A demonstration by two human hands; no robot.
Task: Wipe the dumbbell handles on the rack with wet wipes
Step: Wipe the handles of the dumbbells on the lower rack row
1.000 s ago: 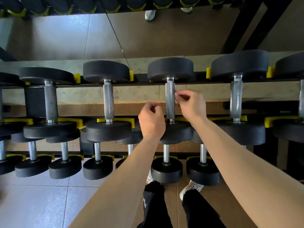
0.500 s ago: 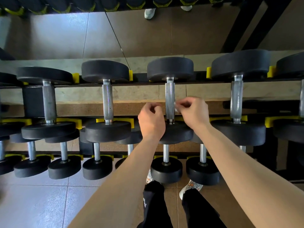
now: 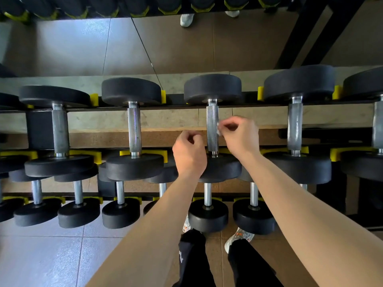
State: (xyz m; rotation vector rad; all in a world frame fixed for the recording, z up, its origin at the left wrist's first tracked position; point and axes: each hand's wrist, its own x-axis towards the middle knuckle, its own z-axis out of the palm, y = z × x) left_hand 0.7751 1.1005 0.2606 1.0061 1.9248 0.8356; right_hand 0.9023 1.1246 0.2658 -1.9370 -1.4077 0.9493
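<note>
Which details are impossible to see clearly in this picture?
- Head view: most of the wipe, hidden inside the right hand.
- Head view: whether the left hand holds anything; its curled fingers hide that.
- Head view: the far-right dumbbell, cut off by the edge.

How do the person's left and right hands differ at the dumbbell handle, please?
The right hand pinches a white wipe against the handle; the left hand shows no wipe. The right hand sits higher, on the handle's right side; the left hand sits lower, on its left. Both have curled fingers.
</note>
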